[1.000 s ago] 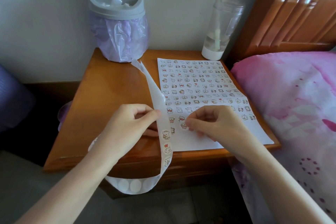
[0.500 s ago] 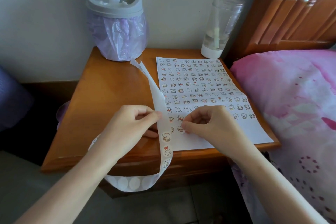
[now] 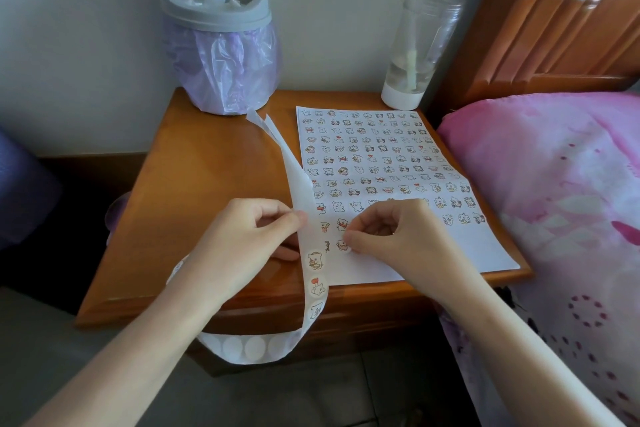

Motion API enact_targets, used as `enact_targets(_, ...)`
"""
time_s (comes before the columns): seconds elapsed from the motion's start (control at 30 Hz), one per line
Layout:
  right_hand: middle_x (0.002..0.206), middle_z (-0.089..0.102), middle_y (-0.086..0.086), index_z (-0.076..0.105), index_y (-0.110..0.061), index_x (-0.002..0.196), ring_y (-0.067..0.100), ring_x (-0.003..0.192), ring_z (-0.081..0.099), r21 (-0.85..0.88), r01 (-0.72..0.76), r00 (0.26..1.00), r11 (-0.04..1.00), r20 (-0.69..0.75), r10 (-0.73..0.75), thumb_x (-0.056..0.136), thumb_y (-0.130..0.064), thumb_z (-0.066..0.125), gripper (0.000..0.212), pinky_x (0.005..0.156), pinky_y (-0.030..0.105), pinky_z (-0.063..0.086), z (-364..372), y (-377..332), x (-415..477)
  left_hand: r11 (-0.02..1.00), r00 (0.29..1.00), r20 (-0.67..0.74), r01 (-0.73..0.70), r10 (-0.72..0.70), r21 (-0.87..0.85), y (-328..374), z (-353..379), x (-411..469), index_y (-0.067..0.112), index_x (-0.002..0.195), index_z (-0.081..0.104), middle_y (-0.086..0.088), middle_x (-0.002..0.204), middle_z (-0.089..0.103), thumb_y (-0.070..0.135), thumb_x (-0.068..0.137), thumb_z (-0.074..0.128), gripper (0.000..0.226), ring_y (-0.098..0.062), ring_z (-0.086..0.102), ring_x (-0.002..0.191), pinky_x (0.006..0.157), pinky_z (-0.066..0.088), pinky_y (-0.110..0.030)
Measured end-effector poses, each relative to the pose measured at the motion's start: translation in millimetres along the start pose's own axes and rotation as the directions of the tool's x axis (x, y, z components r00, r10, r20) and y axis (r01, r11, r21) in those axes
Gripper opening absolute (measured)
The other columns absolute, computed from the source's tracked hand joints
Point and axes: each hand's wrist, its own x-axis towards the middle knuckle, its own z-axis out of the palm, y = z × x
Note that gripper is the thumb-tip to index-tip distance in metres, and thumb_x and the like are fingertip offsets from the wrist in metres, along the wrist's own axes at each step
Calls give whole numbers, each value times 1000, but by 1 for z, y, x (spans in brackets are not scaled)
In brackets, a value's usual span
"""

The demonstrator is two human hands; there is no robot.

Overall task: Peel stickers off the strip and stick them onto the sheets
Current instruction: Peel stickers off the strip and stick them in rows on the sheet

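A white sheet [image 3: 467, 246] covered with rows of small cartoon stickers lies on the wooden nightstand. A long white sticker strip [image 3: 317, 282] runs from the bin down over the table's front edge and loops below it, with round stickers still on it. My left hand [image 3: 242, 239] pinches the strip at the sheet's left edge. My right hand [image 3: 398, 236] has its fingers curled, its thumb and fingertip pressing a small sticker [image 3: 343, 244] onto the sheet's lower left area.
A grey swing-lid bin [image 3: 218, 35] lined with a purple bag stands at the nightstand's [image 3: 194, 184] back left. A clear bottle [image 3: 415, 52] with a white base stands at the back right. A pink bedcover [image 3: 554, 201] and wooden headboard lie to the right.
My right hand has shifted slightly left and down over the sheet's lower left rows. My left hand keeps its pinch on the strip in the same place.
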Motion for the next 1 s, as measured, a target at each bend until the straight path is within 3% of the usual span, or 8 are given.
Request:
enact_targets(0.17, 73, 71, 0, 73, -19, 77, 11, 65, 63, 5, -2, 1000, 1000, 5, 2, 78, -19, 74, 2, 59, 18, 49, 0, 2, 0, 1000, 1000, -3, 0, 0, 1, 0, 0, 0, 22, 87, 71, 15, 90, 73, 31, 90, 56, 18, -1, 70, 73, 66, 54, -14)
enact_targets(0.27, 69, 68, 1, 73, -20, 76, 3, 55, 53, -16, 7, 1000, 1000, -7, -7, 78, -20, 74, 3, 53, 13, 42, 1, 3, 0, 1000, 1000, -1, 2, -2, -2, -1, -1, 0, 21, 87, 71, 15, 89, 73, 30, 90, 56, 18, 1, 69, 73, 61, 53, -9)
enact_targets(0.4, 61, 59, 6, 70, -22, 77, 4, 50, 43, -62, 19, 1000, 998, -14, -20, 78, -24, 74, 5, 48, 16, 33, 2, 5, 0, 1000, 1000, 10, 3, -3, -8, -1, -1, 1, 21, 87, 71, 14, 89, 73, 30, 90, 56, 17, 1, 69, 74, 58, 52, -7)
enact_targets(0.6, 66, 62, -1, 57, -27, 93, 7, 54, 52, -93, -29, 999, 995, -33, 26, 70, -41, 78, 34, 52, 20, 41, 5, 6, 3, 1000, 1000, 1, -8, 8, -19, 0, 0, 0, 20, 84, 72, 14, 87, 73, 28, 90, 56, 19, 4, 68, 73, 54, 48, -3)
enact_targets(0.73, 66, 59, 3, 57, -26, 85, 12, 57, 50, -145, -2, 999, 989, -35, -3, 79, -35, 72, 18, 56, 28, 41, 7, 9, 4, 1000, 1000, 4, -6, 6, 10, 0, -1, 0, 20, 86, 72, 13, 90, 73, 30, 90, 56, 19, 2, 69, 74, 59, 52, -7)
enact_targets(1.0, 63, 55, -3, 59, -26, 87, 6, 54, 45, -201, 29, 997, 979, -61, -42, 88, -28, 63, 5, 53, 22, 38, 7, 8, 2, 1000, 1000, 13, 5, -6, 11, 1, -1, -1, 21, 87, 71, 14, 89, 73, 32, 90, 56, 19, -1, 70, 75, 67, 54, -15)
